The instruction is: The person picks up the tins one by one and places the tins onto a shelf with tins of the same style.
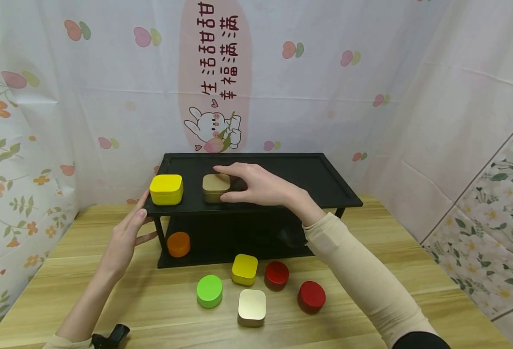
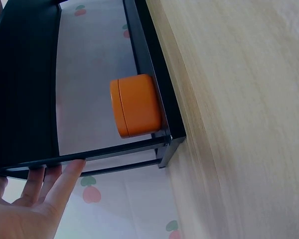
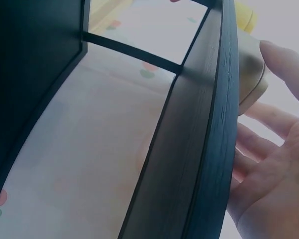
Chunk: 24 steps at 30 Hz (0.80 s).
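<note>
On the upper tier of a black two-tier rack, my right hand holds a gold square tin between thumb and fingers. The right wrist view shows that thumb on the side of the gold tin. A yellow square tin sits to its left, at the rack's front left corner. My left hand touches the upper tier's left edge, its fingers fairly straight against the rim. Below, an orange round tin rests on the lower tier at the left.
In front of the rack, a green round tin, a yellow square tin, a gold square tin and two red round tins, one nearer the rack and one to its right, stand on the wooden table. A patterned curtain hangs behind.
</note>
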Tool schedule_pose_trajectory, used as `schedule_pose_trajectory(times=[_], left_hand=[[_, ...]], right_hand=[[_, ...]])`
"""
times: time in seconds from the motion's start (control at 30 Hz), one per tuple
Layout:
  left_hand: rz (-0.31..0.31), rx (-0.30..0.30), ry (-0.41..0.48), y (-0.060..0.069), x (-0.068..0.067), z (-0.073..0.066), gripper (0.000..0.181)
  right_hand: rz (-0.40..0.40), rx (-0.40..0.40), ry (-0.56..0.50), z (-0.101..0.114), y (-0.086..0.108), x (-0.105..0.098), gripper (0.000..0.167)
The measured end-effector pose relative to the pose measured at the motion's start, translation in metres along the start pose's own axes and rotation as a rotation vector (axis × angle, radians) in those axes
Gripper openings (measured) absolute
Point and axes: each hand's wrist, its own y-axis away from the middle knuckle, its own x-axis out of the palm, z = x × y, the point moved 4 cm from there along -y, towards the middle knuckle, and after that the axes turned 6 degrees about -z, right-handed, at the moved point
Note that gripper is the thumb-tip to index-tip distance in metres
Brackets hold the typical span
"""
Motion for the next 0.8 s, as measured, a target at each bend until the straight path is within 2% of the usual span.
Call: schedule_pose_trajectory(times=[0.2, 0.5, 0.8], left_hand=[[0.003, 0.001, -0.005, 0.0, 0.0, 0.0, 0.052], [0.001, -0.008, 0.0, 0.001, 0.0, 0.001, 0.052], [-0.003, -0.005, -0.023, 0.0, 0.0, 0.001, 0.052]], right_hand=[[-0.028, 0.011, -0.041, -0.002, 0.013, -0.003, 0.073], [-0.09, -0.004, -0.045, -0.006, 0.036, -0.002, 0.069], [-0.179, -0.019, -0.077, -0.011, 0.061, -0.004, 0.069]])
